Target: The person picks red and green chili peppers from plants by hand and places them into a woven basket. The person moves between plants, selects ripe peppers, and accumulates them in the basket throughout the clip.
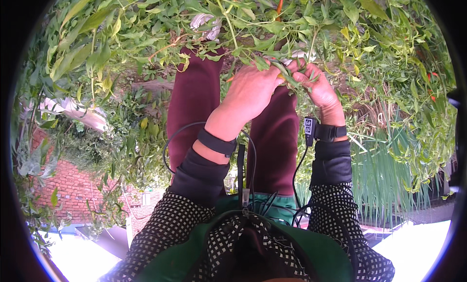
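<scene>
My left hand [253,87] is curled, back up, above my knees. An orange chili pepper tip [230,79] pokes out at its left side, and a yellow-orange bit shows by its thumb. Fingers of my right hand [317,81] pinch a leafy chili stem [286,72] just right of the left thumb; the two hands nearly touch. Leaves partly cover the fingertips, and the left palm is hidden. An orange-red chili pepper [280,8] hangs among the leaves beyond the hands. More red chili peppers [432,77] hang at the far right.
Dense chili plants [146,26] surround me in front and at both sides. My legs in maroon trousers [195,99] are below my arms. A cable [299,165] runs from the right wrist strap [330,132]. Long grass-like leaves [383,176] stand at right, a brick surface [73,183] at left.
</scene>
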